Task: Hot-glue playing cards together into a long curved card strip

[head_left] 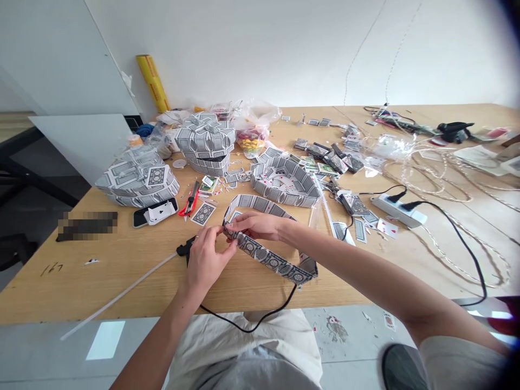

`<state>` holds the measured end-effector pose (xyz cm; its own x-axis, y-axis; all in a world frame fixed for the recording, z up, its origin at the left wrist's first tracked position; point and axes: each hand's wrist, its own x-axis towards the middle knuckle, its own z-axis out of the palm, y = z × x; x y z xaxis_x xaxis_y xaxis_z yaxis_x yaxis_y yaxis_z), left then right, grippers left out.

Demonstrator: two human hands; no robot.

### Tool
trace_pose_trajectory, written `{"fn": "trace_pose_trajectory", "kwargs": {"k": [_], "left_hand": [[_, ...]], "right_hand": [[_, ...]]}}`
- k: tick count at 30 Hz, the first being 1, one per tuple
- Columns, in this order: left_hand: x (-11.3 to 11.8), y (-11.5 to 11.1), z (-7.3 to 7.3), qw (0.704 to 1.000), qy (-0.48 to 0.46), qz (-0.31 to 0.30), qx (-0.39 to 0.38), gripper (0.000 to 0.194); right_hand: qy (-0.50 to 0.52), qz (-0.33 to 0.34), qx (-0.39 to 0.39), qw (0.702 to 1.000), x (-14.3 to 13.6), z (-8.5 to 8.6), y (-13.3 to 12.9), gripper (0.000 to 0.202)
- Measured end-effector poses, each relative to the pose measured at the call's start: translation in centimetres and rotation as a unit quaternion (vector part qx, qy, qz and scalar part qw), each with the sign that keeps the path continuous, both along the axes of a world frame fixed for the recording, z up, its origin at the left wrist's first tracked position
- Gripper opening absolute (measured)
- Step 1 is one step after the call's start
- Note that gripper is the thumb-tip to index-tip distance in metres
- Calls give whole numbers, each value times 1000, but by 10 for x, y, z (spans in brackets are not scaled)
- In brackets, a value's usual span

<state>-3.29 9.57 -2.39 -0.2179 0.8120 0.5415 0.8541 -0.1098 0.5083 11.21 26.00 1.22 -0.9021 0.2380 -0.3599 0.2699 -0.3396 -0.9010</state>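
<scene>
Card band at the table's near side, bent into a loop. Left hand pinches its left corner, thumb and fingers closed on the strip; right hand has fingertips closed on the same corner from inside. Shaping looks mostly done; whether that corner is joined, cannot tell. Table wood shows through the loop: no floor on it yet. Tray behind has floor and walls; two bow-topped boxes look near complete.

Reads roughly "167", with digits uncertain, in black handwriting on the wooden tabletop. Shows black pips on the playing card atop the smartphone. Carries illegible print on the yellow roll.
</scene>
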Motion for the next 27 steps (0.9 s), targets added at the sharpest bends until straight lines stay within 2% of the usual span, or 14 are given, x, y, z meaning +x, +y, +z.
{"fn": "trace_pose_trajectory", "kwargs": {"k": [4,9,14,18,27], "left_hand": [[0,4,1,1000,2,-1,6,22],[-1,5,3,1000,2,-2,6,15],[-2,0,2,999,-35,-10,-14,21],[0,-4,-2,999,-35,11,-15,29],[5,1,0,999,-35,18,-25,24]], "right_hand": [[10,8,-42,999,-4,-5,-1,32],[11,-2,-50,999,-5,-5,-1,35],[15,-8,-51,999,-2,-2,1,29],[12,-19,-52,998,0,1,1,29],[-1,-28,-27,999,1,2,-3,28]]}}
